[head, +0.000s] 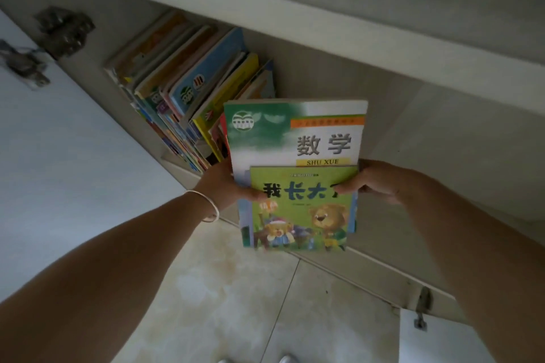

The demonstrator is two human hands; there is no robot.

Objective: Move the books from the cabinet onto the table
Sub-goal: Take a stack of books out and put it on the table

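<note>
Open cabinet (339, 79) over tiled floor (224, 289); more books (188, 88) leaned on the shelf. Left hand (227, 183) and right hand (374, 183) were clamped on a small stack (298, 174) just outside it. Step: carry-out; next likely needs a turn toward the unseen table.

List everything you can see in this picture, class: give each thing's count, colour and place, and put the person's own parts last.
Held books: at least two, green covers, small one in front, gripped in front of the cabinet.
Shelved books: a leaning row, count unclear, mixed colours, inside the cabinet.
Cabinet: one, pale, open.
Cabinet doors: two, white, left and lower right.
Hinges: several, metal, on cabinet wall and doors.
Floor: pale tiles, below.
Bracelet: one, silver, left wrist.
Left hand: grips the books' left edge.
Right hand: grips the right edge.
</note>
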